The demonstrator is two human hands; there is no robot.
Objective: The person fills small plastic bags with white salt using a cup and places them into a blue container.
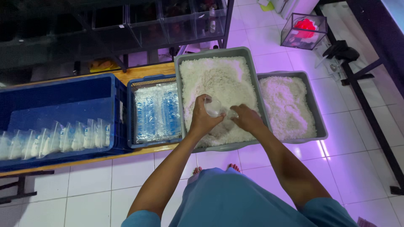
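over the big grey tub of white grains (219, 80), your left hand (202, 120) grips a clear plastic cup (213, 106); right hand (247, 119) pinches a thin clear bag (231, 113) — keep them close together, cup tilted gently.

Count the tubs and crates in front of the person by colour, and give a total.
Grey tubs of white grains: 2, the big one under both hands and a smaller one to its right.
Blue crates: 2, a large one with filled bags and a small one with flat plastic bags.
Total: 4
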